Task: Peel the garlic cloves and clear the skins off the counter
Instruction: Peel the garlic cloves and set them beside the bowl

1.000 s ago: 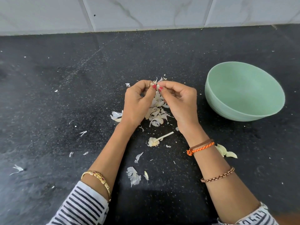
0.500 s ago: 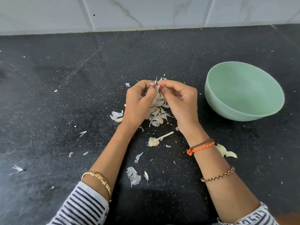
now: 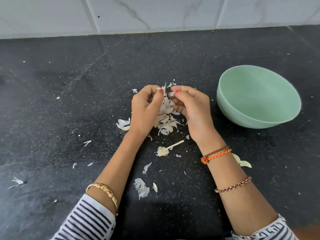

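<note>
Crosswise, garlic stalk (image 3: 174,145) on counter (image 3: 69,104), tip toward bowl (image 3: 256,118).

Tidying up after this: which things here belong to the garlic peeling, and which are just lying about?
Job:
left hand and right hand, each pinching a garlic piece
skin pile
scattered skins
stalk
green bowl
counter

Lying about:
nothing else on the counter; only the tiled wall behind it

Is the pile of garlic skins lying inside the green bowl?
No, the pile of garlic skins lies on the black counter between the two hands, apart from the green bowl.
</note>
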A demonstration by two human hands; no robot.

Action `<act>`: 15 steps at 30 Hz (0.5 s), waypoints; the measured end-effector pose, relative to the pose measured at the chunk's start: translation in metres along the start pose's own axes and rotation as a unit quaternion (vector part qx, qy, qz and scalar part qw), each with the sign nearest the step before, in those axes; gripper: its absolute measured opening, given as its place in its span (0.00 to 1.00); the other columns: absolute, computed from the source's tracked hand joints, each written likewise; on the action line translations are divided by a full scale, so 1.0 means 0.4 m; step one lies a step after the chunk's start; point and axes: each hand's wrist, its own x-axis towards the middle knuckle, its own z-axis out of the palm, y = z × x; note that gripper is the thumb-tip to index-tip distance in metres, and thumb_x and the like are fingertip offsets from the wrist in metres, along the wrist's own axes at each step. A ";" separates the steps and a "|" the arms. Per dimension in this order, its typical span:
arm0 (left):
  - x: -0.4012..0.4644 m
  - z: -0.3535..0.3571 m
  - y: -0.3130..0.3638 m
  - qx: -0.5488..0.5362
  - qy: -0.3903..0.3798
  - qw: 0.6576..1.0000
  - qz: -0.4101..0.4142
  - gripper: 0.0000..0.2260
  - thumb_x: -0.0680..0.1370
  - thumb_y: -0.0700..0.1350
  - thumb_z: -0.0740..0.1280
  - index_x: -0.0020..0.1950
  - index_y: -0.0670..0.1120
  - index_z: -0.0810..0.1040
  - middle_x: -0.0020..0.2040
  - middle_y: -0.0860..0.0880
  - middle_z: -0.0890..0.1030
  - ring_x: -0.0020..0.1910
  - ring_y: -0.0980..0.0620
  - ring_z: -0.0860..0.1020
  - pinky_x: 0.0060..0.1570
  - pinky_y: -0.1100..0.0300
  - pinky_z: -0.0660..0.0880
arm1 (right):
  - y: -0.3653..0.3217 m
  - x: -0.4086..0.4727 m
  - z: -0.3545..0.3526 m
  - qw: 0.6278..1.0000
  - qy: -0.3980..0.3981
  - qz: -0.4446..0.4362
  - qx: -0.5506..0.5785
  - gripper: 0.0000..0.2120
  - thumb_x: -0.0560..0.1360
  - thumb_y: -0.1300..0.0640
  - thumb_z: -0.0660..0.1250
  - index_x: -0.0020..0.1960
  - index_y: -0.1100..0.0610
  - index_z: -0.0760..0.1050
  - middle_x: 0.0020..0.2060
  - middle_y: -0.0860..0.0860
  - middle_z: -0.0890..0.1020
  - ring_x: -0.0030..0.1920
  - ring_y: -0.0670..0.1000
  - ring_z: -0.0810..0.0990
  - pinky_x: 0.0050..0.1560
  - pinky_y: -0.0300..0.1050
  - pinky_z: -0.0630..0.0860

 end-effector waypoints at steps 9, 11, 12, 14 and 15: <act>-0.010 0.002 0.000 0.134 0.007 0.990 0.041 0.16 0.72 0.48 0.56 0.26 0.42 0.68 0.24 0.43 0.70 0.26 0.48 0.65 0.31 0.55 0.65 | -0.006 -0.006 0.009 0.999 0.040 -0.012 0.002 0.08 0.75 0.62 0.66 0.38 0.56 0.78 0.31 0.46 0.79 0.34 0.41 0.76 0.36 0.34 0.75; -0.007 0.001 -0.004 0.163 0.010 0.985 0.048 0.19 0.71 0.52 0.56 0.23 0.46 0.60 0.21 0.49 0.63 0.24 0.54 0.59 0.27 0.56 0.61 | -0.009 -0.007 0.011 0.998 0.054 -0.028 0.000 0.08 0.75 0.62 0.66 0.38 0.57 0.78 0.31 0.46 0.78 0.33 0.40 0.76 0.35 0.33 0.74; -0.007 0.000 -0.004 0.174 0.014 0.983 0.055 0.19 0.71 0.52 0.58 0.23 0.48 0.58 0.20 0.52 0.61 0.23 0.55 0.59 0.26 0.57 0.60 | -0.012 -0.009 0.011 0.997 0.063 -0.040 -0.006 0.08 0.75 0.62 0.66 0.38 0.57 0.77 0.31 0.47 0.78 0.34 0.40 0.76 0.35 0.33 0.74; -0.007 0.000 -0.004 0.190 0.028 0.979 0.068 0.18 0.70 0.51 0.61 0.22 0.49 0.61 0.19 0.53 0.63 0.23 0.56 0.61 0.26 0.57 0.63 | -0.019 -0.012 0.010 0.994 0.084 -0.070 -0.018 0.07 0.75 0.62 0.66 0.38 0.57 0.77 0.32 0.47 0.78 0.35 0.40 0.76 0.35 0.32 0.74; -0.009 0.002 -0.002 0.192 0.037 0.978 0.070 0.16 0.69 0.52 0.61 0.22 0.48 0.66 0.20 0.53 0.67 0.23 0.55 0.64 0.26 0.57 0.66 | -0.022 -0.014 0.009 0.991 0.094 -0.089 -0.027 0.07 0.75 0.63 0.66 0.38 0.56 0.78 0.32 0.46 0.79 0.35 0.40 0.77 0.36 0.33 0.74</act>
